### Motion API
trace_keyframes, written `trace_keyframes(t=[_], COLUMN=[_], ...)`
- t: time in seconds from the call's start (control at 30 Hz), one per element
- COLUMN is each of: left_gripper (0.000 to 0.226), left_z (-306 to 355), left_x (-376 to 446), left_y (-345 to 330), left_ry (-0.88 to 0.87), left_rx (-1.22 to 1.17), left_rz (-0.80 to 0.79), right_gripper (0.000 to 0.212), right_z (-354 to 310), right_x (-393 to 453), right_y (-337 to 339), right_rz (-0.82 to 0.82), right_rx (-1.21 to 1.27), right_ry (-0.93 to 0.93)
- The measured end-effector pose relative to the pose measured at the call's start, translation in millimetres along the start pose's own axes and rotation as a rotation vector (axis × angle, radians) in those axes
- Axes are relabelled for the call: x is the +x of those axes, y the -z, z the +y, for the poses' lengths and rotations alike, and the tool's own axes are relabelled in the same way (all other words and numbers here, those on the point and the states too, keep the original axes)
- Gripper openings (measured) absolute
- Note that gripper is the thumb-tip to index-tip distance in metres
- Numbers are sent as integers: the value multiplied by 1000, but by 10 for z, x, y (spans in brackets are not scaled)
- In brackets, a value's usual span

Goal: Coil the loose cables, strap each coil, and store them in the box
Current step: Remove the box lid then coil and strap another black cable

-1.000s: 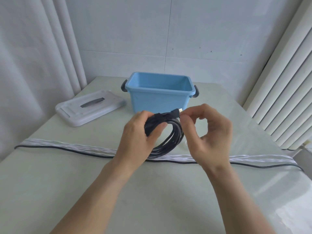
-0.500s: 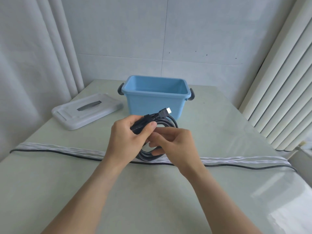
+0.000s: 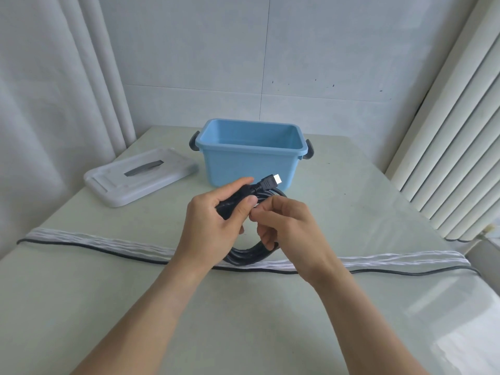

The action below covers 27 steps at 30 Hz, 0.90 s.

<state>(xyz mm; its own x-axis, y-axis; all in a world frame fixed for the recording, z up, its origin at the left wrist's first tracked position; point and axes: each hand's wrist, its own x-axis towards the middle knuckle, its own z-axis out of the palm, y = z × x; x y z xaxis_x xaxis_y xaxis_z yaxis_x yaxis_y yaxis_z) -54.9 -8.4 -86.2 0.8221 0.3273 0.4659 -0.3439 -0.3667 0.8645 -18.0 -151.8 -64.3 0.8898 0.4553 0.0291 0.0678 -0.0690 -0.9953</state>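
left hand (image 3: 216, 226) gripping coiled cable (image 3: 251, 253), right hand (image 3: 286, 228) pinching

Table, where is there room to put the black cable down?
Bare table lies right of the blue box, and more near the arms. It is crowded left, where the white lid lies beside the box.

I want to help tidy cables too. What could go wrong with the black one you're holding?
The coil might spring open: only the left hand grips it, and no finished strap shows. The plug sticks out loose and could snag. The right hand pinches something small beside the left thumb; losing it would mean starting over.
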Motion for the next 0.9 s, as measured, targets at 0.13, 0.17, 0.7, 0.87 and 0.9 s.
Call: trace_keyframes(t=[0.13, 0.17, 0.7, 0.87, 0.9], left_gripper=[30, 34, 50, 40, 35], left_z=[22, 31, 66, 109, 107], left_x=[4, 2, -15, -74, -79], left_y=[8, 11, 63, -33, -47], left_ry=[3, -8, -231, -250, -230], left_rx=[-10, -18, 70, 37, 39], left_rz=[-28, -43, -229, -108, -58], right_gripper=[17, 18, 33, 24, 23], right_z=[27, 37, 14, 15, 15], right_x=[-6, -6, -16, 8, 15], right_y=[-40, -47, 14, 51, 56], right_rz=[10, 10, 135, 91, 61], right_rx=[60, 60, 190, 232, 246], right_ry=[67, 83, 198, 230, 234])
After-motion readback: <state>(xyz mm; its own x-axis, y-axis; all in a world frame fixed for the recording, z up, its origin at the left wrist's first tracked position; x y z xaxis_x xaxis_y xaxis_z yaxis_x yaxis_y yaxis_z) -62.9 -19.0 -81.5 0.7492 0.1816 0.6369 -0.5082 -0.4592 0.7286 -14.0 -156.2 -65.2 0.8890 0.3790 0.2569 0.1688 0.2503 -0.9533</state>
